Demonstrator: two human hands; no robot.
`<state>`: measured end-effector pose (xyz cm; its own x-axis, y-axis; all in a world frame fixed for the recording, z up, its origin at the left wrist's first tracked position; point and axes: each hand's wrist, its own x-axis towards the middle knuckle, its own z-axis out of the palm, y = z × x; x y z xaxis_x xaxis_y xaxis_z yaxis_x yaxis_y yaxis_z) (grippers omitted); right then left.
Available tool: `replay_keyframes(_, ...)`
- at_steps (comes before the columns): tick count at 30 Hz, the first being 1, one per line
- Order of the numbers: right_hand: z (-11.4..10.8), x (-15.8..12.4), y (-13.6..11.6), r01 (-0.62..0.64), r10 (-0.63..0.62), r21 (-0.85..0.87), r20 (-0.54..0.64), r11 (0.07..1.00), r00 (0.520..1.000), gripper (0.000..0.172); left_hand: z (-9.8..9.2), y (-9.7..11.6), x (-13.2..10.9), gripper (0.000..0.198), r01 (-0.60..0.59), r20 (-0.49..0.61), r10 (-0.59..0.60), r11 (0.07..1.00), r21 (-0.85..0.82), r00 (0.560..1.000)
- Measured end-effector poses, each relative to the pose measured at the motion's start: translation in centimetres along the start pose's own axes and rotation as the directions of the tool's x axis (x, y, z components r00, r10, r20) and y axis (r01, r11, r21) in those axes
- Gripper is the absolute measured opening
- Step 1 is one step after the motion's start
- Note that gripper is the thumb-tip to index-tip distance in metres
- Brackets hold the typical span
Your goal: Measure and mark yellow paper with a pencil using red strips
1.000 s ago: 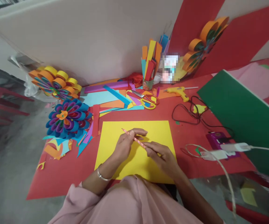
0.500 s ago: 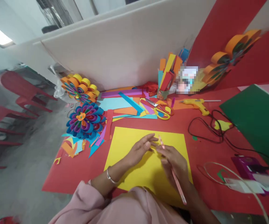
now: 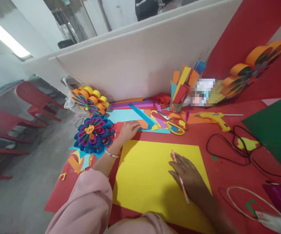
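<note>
My right hand (image 3: pixel 188 172) holds a pink pencil (image 3: pixel 183 188) between its fingers, above the right part of a yellow sheet (image 3: pixel 145 175). The pencil's tip points away from me. My left hand (image 3: pixel 128 130) is past the sheet's far left edge, its fingers loosely bent and a little apart. Close by its fingertips is an orange paper strip (image 3: pixel 143 124) among other cut paper; whether they touch it I cannot tell. A blue and purple paper flower (image 3: pixel 93 133) sits left of this hand.
Yellow-handled scissors (image 3: pixel 176 126) lie on paper scraps at the back. Behind them stands a cup (image 3: pixel 176 106) of paper strips. A yellow glue gun (image 3: pixel 215 118) and black cord (image 3: pixel 218 149) are at right, near a green sheet (image 3: pixel 274 133). Red chairs (image 3: pixel 35 97) stand left.
My left hand has moved away from my right hand, forward and left to the cut paper. My right hand has shifted slightly, still with the pencil. The view has turned a little.
</note>
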<state>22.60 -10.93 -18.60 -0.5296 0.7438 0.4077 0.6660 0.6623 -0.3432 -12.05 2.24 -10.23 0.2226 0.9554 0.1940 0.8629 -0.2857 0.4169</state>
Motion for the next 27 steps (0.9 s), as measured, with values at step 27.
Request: replay_keyframes(27, -0.3, 0.8, 0.4, -0.114, 0.114, 0.079, 0.004, 0.990, 0.993, 0.022, -2.0, -3.5, 19.5, 0.034, 0.119, -0.266, -0.105, 0.992, 0.035, 0.958)
